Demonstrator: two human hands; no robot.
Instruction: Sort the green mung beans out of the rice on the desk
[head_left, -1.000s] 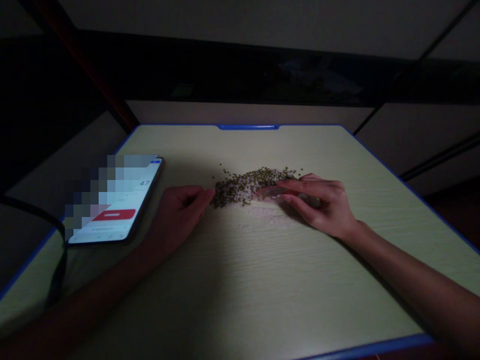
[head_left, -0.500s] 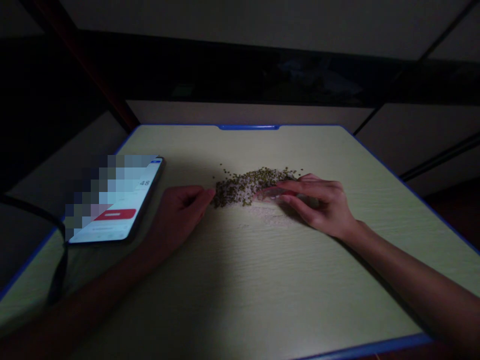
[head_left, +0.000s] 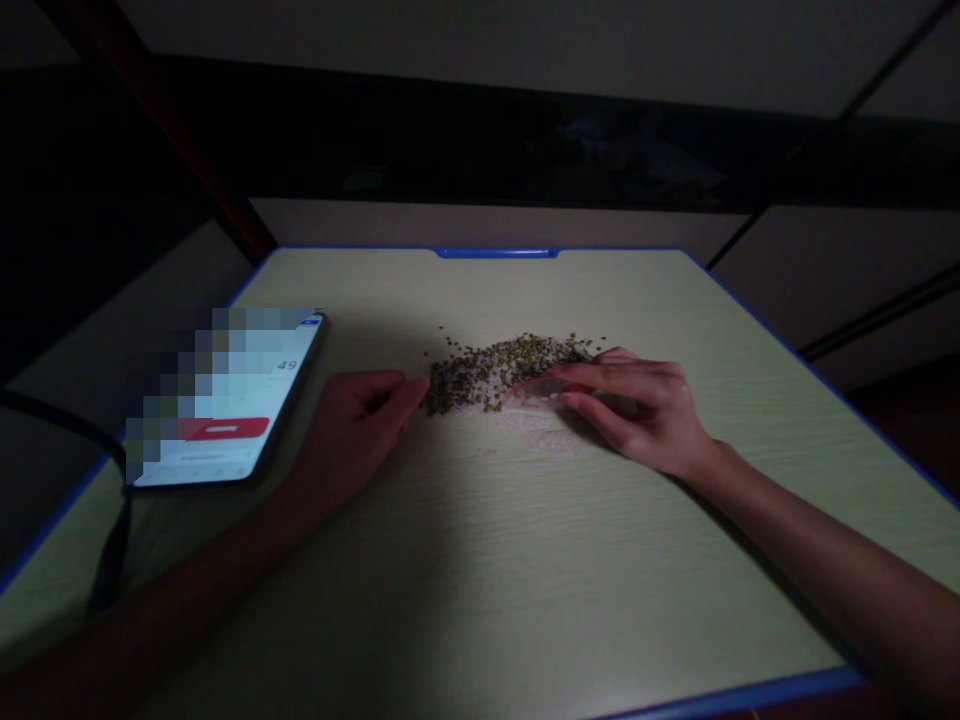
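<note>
On the left side of the tabletop [head_left: 525,580] lies a phone [head_left: 247,400] with its screen lit, showing "49" and a red button; part of the screen is pixelated. A dark cord [head_left: 112,550] runs in from the left edge, past the phone's near left corner. The phone is to the left of the left hand [head_left: 360,420], well apart from the pile, so nothing stands between the hands and the pile [head_left: 510,365].

The pile, small green beans mixed with pale grains, lies near the middle of the tabletop, between the two hands. The left hand is curled closed, thumb tip at the pile's left end. The right hand [head_left: 645,405] is at its right end, thumb and fingers pinching a clear piece [head_left: 536,392], perhaps plastic, though the dim light makes that uncertain. Pale grains [head_left: 547,435] are strewn on the near side of the pile.
</note>
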